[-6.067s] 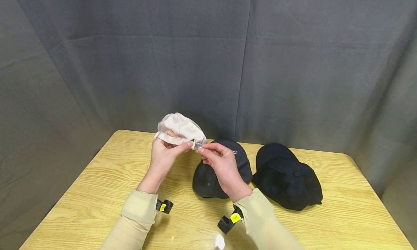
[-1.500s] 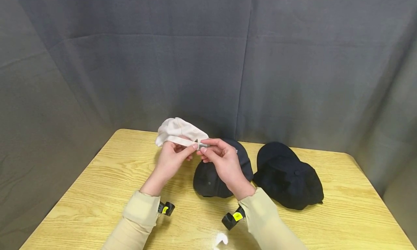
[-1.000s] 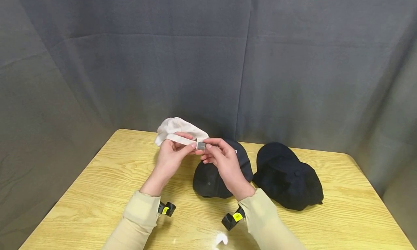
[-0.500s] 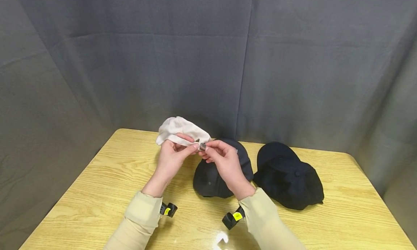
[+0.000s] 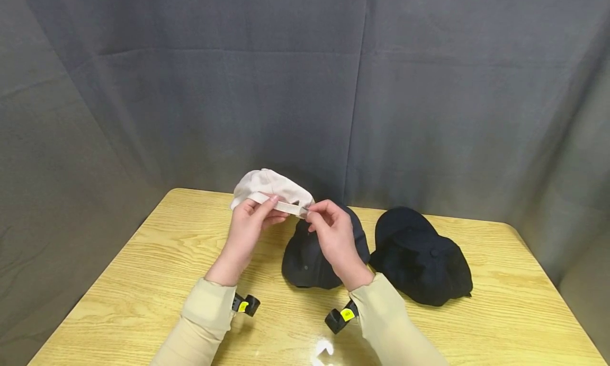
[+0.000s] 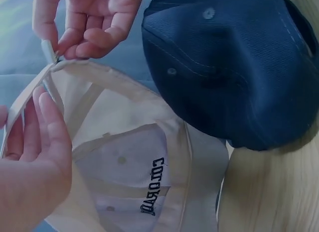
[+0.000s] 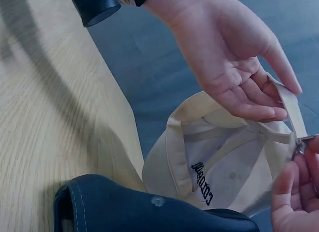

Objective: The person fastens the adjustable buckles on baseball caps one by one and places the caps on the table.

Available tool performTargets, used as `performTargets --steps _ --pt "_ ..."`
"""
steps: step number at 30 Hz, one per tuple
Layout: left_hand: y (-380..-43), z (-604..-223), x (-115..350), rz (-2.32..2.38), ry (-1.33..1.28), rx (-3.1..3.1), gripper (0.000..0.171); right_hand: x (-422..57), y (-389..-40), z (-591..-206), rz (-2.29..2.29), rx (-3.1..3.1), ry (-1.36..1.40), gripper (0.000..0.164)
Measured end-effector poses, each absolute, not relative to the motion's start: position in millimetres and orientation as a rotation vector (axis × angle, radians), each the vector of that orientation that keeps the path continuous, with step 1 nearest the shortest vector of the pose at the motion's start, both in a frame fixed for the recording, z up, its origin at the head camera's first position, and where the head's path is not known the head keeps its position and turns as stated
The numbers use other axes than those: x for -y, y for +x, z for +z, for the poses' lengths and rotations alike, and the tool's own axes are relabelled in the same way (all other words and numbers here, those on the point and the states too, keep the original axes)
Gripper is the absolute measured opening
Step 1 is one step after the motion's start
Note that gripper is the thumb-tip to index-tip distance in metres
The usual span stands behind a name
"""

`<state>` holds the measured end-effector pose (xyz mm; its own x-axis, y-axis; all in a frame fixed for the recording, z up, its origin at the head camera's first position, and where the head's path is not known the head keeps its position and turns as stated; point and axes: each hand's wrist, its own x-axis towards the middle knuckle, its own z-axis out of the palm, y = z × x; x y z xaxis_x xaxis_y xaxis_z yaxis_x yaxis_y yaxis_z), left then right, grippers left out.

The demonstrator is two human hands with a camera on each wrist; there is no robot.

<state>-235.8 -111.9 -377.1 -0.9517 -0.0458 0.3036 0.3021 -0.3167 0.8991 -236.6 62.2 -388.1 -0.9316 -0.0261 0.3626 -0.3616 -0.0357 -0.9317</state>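
Observation:
A cream baseball cap (image 5: 271, 183) is held up above the far part of the table, its back strap facing me. My left hand (image 5: 245, 225) pinches the strap (image 5: 288, 207) between thumb and fingers; in the left wrist view its fingers lie behind the strap. At the strap's right end, my right hand (image 5: 333, 233) pinches the small metal buckle (image 7: 304, 139), which the fingertips partly cover. Dark lettering (image 6: 153, 187) shows inside the cap's crown. Behind and below my right hand lies a black cap (image 5: 310, 262), partly hidden by it.
A second black cap (image 5: 421, 260) lies to the right, close against the first. Both rest on the wood-grain table (image 5: 143, 265). A grey curtain (image 5: 286, 101) hangs behind the table. Black wrist cameras (image 5: 335, 319) stick out below my sleeves.
My left hand has slid left along the strap, away from the buckle. The buckle and my right fingertips have shifted slightly right. The buckle's plate, visible a second ago, is mostly covered now. Black caps unmoved.

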Motion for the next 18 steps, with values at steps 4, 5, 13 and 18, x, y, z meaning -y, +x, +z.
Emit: performTargets --steps 4,5,13,18 --pt "-235.5 -372.9 114.3 -2.465 -0.337 1.580 0.015 -62.9 -238.5 -388.0 2.069 1.944 0.426 0.008" --pt "-235.1 -372.1 115.0 -2.494 -0.338 1.548 0.016 -63.1 -238.7 -387.8 2.071 1.935 0.435 0.008" --pt "-235.3 -370.1 122.7 -2.652 -0.335 1.400 0.030 -67.4 -238.7 -385.8 2.068 1.936 0.415 0.009" --pt "-236.4 -372.0 125.8 -2.704 -0.240 1.432 0.029 -70.6 -238.8 -384.8 2.063 1.948 0.425 0.009"
